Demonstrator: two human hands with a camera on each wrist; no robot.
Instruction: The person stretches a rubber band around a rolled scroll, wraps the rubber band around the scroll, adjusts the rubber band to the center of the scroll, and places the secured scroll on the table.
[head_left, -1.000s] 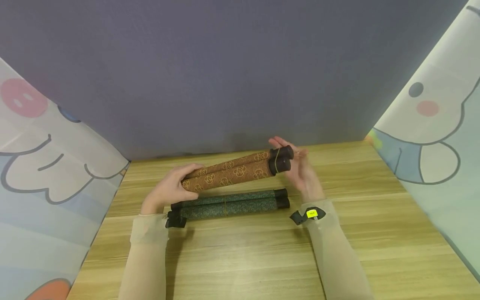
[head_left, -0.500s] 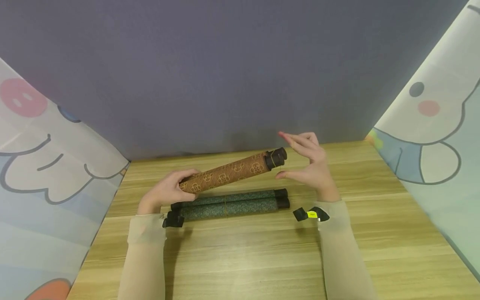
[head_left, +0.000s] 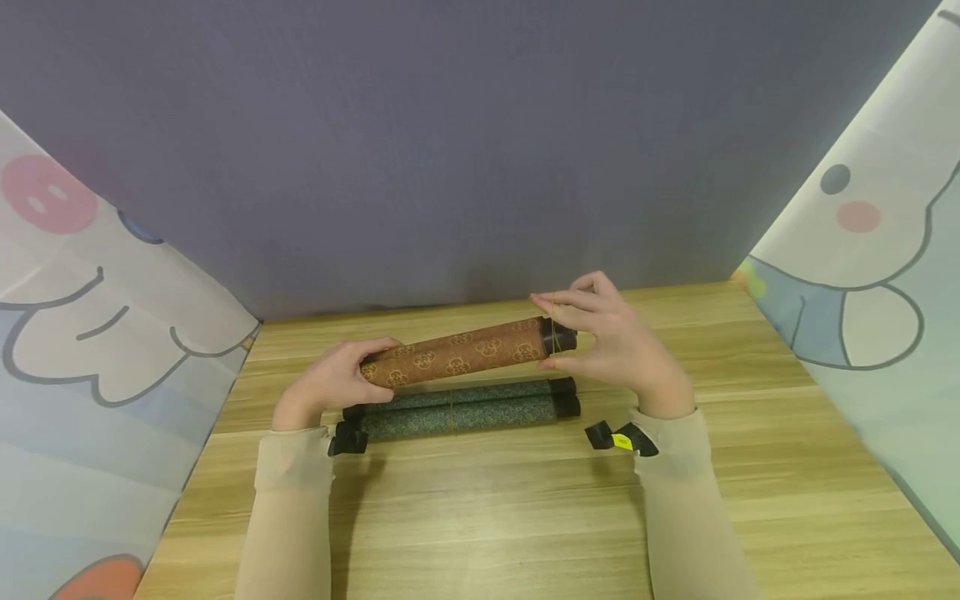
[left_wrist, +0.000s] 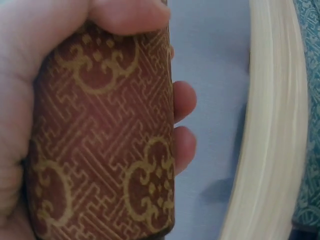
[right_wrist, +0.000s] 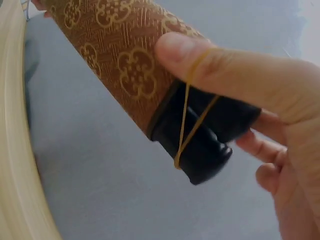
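L hand (head_left: 332, 385) fingers gripping brown gold-patterned fabric scrolls (head_left: 457, 354) abv wood-grain worktop (head_left: 480, 500); R hand (head_left: 621, 348) fingers spread, stretching thin yellow rubber band (right_wrist: 183, 120) at blk ends (right_wrist: 205, 162). Green patterned scrolls (head_left: 495, 412) nearer person.

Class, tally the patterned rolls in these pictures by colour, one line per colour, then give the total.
Brown rolls: 2
Green rolls: 2
Total visible: 4
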